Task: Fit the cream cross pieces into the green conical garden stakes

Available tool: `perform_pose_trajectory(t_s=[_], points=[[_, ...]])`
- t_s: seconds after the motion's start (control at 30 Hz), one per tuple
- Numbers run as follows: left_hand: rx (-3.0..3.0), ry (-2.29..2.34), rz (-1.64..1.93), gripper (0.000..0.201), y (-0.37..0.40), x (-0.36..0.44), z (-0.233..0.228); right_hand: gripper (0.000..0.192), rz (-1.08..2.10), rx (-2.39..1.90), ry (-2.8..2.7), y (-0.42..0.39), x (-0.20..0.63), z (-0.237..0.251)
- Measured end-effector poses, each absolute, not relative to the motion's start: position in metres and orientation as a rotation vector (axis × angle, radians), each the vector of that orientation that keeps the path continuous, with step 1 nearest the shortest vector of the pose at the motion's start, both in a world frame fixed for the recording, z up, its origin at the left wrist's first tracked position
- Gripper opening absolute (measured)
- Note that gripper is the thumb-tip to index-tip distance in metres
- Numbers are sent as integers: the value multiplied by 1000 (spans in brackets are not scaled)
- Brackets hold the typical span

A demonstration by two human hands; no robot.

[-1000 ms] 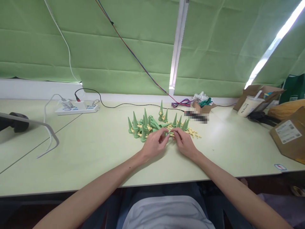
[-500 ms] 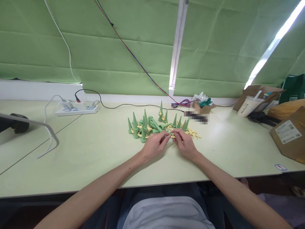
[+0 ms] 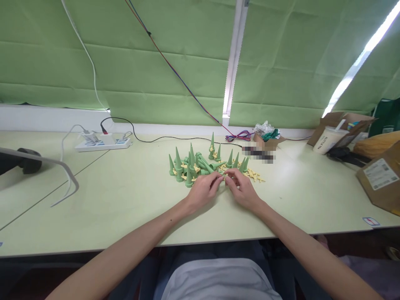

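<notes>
Bare table [image 3: 131, 196] L; cone cluster [image 3: 190, 166] ahead.

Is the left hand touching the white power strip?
Apart. The head view shows the left hand by the green cones, bare table between it and the power strip.

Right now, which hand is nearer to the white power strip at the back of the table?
Left. The left hand lies right of and in front of the power strip; the right hand is further right still.
</notes>
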State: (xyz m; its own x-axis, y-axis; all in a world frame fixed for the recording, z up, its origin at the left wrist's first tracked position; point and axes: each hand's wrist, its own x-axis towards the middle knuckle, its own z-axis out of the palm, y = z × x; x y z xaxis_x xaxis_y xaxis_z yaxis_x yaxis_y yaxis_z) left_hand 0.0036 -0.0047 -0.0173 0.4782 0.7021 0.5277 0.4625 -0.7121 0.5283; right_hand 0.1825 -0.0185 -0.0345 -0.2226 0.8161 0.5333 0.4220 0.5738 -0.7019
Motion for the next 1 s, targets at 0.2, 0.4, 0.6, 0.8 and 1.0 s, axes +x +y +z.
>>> perform_pose_trajectory(t_s=[0.2, 0.4, 0.6, 0.8, 1.0], points=[[2431, 997, 1069, 24, -6, 3, -17, 24, 496, -1006, -1901, -19, 182, -34], [2427, 1011, 1061, 25, -6, 3, -17, 24, 439, -989, -1910, -20, 183, -34], [2336, 1029, 1135, 24, -9, 3, -15, 24, 339, -1038, -1860, -20, 182, -33], [2202, 1098, 1198, 25, -11, 4, -12, 24, 273, -1107, -1799, -18, 181, -32], [2187, 1167, 1118, 36, -10, 4, -13, 25, 233, -1137, -1748, -17, 182, -33]])
